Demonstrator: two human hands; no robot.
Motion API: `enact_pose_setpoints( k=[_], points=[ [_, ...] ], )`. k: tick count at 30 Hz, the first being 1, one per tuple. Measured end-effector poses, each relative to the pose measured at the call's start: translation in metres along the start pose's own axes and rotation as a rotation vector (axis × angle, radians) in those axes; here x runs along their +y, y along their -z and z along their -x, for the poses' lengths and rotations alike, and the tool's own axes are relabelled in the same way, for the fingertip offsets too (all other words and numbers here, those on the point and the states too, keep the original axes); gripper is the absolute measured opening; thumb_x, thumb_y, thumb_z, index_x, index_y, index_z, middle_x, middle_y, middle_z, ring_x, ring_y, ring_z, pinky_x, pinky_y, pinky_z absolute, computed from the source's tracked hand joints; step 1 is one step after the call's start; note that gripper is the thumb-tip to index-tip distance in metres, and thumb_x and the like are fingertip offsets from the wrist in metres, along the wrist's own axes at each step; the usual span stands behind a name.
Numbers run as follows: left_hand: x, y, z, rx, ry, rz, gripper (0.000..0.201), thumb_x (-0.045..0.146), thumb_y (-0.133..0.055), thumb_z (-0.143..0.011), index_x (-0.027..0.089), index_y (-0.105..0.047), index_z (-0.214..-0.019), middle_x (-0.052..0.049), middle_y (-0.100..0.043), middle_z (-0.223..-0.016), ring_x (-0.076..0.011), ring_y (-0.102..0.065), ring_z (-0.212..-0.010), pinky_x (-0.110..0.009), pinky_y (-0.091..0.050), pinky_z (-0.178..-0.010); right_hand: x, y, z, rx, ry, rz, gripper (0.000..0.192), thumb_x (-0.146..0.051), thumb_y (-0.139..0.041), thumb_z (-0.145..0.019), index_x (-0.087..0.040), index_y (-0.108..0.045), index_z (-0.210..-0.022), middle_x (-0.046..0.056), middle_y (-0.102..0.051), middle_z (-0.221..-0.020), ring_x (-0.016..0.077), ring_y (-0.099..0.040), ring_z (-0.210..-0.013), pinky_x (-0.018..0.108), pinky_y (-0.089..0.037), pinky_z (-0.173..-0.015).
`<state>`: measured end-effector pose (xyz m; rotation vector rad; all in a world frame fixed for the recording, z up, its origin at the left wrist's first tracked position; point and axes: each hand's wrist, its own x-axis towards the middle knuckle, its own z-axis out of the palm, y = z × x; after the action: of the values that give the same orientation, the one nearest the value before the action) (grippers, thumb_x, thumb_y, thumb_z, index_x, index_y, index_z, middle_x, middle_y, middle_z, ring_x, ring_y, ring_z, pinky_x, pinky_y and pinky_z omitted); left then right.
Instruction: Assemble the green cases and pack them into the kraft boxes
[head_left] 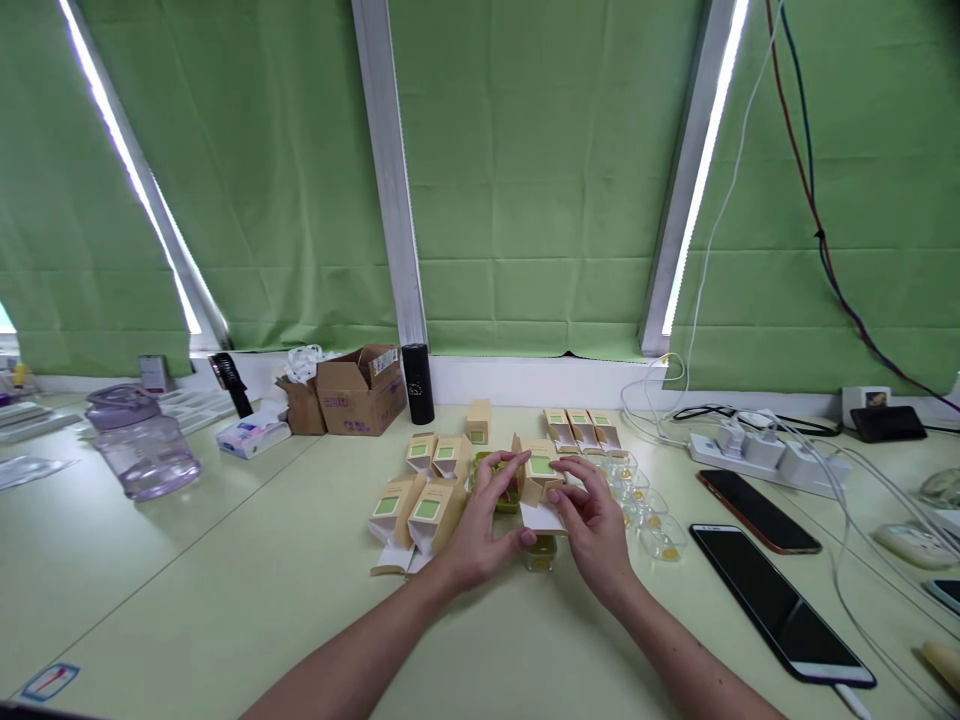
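Both hands meet at the centre of the pale green table [225, 560]. The left hand [484, 525] and the right hand [596, 530] each pinch 1 small tan carton [541, 480] with a green label between thumb and fingertips; the carton is lifted just above the table surface, with its white bottom flap hanging open toward the person. A small clear jar [541, 552] with green contents stands on the table directly below the carton, between the 2 wrists.

Left of the hands, 4 matching cartons [420, 495] lie tilted in 2 pairs. 1 more carton [478, 421] stands upright behind them. 3 cartons [583, 430] lie side by side beyond the right hand. A row of clear cups [649, 515] with yellow contents runs just right of the right hand.

Further right lie 2 dark phones [780, 600] and a white power strip [757, 452]. At the far edge stand a black cylinder [418, 383] and a brown cardboard box [360, 390]. A clear lidded jug [142, 443] stands at the far left.
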<state>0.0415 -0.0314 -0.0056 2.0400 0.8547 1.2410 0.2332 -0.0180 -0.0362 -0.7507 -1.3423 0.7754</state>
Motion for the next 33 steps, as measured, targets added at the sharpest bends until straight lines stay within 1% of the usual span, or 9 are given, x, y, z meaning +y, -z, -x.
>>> enact_pose_setpoints(
  k=[2, 4, 6, 9, 12, 19, 24, 28, 33],
  points=[
    [-0.002, -0.001, 0.0, -0.031, 0.008, -0.019, 0.103, 0.082, -0.07, -0.078, 0.037, -0.035, -0.164, -0.013, -0.03, -0.155, -0.0399, -0.038, -0.144, -0.056, -0.038, -0.121, 0.0, 0.0, 0.0, 0.005, 0.0, 0.009, 0.03, -0.042, -0.069, -0.098, -0.029, -0.069, -0.125, 0.01, -0.051, -0.142, 0.017, -0.074, -0.089, 0.036, -0.064, -0.083],
    [-0.003, -0.002, 0.0, -0.037, 0.013, -0.034, 0.105, 0.081, -0.072, -0.077, 0.038, -0.033, -0.164, -0.013, -0.029, -0.155, -0.04, -0.035, -0.146, -0.056, -0.037, -0.121, 0.0, 0.0, 0.0, 0.007, 0.001, 0.012, 0.03, -0.042, -0.069, -0.098, -0.029, -0.07, -0.125, 0.01, -0.051, -0.142, 0.0172, -0.073, -0.09, 0.036, -0.064, -0.084],
    [-0.003, -0.003, 0.0, -0.021, 0.013, -0.034, 0.098, 0.079, -0.07, -0.081, 0.037, -0.034, -0.163, -0.013, -0.03, -0.153, -0.0376, -0.04, -0.141, -0.055, -0.039, -0.119, 0.0, -0.001, 0.001, 0.004, 0.003, 0.006, 0.029, -0.042, -0.069, -0.098, -0.029, -0.07, -0.124, 0.01, -0.05, -0.142, 0.0179, -0.073, -0.09, 0.037, -0.064, -0.084],
    [-0.004, -0.004, 0.001, 0.014, 0.002, -0.012, 0.084, 0.072, -0.065, -0.09, 0.035, -0.038, -0.16, -0.013, -0.034, -0.149, -0.031, -0.051, -0.124, -0.052, -0.044, -0.114, -0.002, -0.003, 0.002, -0.011, 0.005, -0.001, 0.028, -0.041, -0.07, -0.098, -0.03, -0.071, -0.123, 0.01, -0.049, -0.143, 0.0176, -0.073, -0.089, 0.039, -0.065, -0.085],
    [-0.004, -0.005, 0.0, 0.05, -0.007, 0.025, 0.073, 0.067, -0.064, -0.094, 0.032, -0.043, -0.155, -0.012, -0.038, -0.144, -0.0279, -0.054, -0.116, -0.047, -0.048, -0.108, -0.003, -0.004, 0.004, -0.033, 0.009, 0.011, 0.027, -0.039, -0.07, -0.098, -0.031, -0.071, -0.123, 0.009, -0.048, -0.143, 0.017, -0.072, -0.088, 0.039, -0.064, -0.086],
    [-0.002, -0.004, -0.002, 0.108, 0.022, 0.105, 0.057, 0.057, -0.065, -0.098, 0.029, -0.051, -0.145, -0.012, -0.043, -0.144, -0.0267, -0.058, -0.114, -0.042, -0.049, -0.101, -0.008, -0.001, 0.006, -0.091, 0.074, 0.076, 0.031, -0.043, -0.059, -0.104, -0.031, -0.071, -0.13, 0.012, -0.05, -0.14, 0.0204, -0.07, -0.097, 0.041, -0.062, -0.092],
    [-0.003, -0.004, -0.002, 0.138, 0.043, 0.147, 0.053, 0.054, -0.066, -0.098, 0.027, -0.053, -0.141, -0.012, -0.046, -0.142, -0.0268, -0.058, -0.115, -0.04, -0.05, -0.099, -0.011, 0.0, 0.007, -0.129, 0.097, 0.072, 0.033, -0.044, -0.056, -0.105, -0.033, -0.069, -0.133, 0.011, -0.048, -0.141, 0.021, -0.069, -0.1, 0.041, -0.06, -0.094],
    [-0.004, -0.004, -0.001, 0.149, 0.069, 0.184, 0.05, 0.05, -0.066, -0.098, 0.027, -0.052, -0.14, -0.013, -0.049, -0.142, -0.0269, -0.058, -0.118, -0.039, -0.05, -0.098, -0.013, 0.0, 0.009, -0.152, 0.125, 0.084, 0.034, -0.043, -0.055, -0.106, -0.033, -0.067, -0.136, 0.01, -0.047, -0.141, 0.0226, -0.066, -0.106, 0.043, -0.059, -0.097],
    [-0.005, -0.005, -0.002, 0.167, 0.085, 0.185, 0.045, 0.049, -0.064, -0.1, 0.026, -0.052, -0.137, -0.012, -0.051, -0.14, -0.0243, -0.06, -0.113, -0.037, -0.05, -0.096, -0.015, -0.001, 0.01, -0.166, 0.149, 0.091, 0.033, -0.042, -0.055, -0.106, -0.034, -0.067, -0.136, 0.01, -0.047, -0.141, 0.021, -0.067, -0.102, 0.041, -0.059, -0.093]
  ],
)
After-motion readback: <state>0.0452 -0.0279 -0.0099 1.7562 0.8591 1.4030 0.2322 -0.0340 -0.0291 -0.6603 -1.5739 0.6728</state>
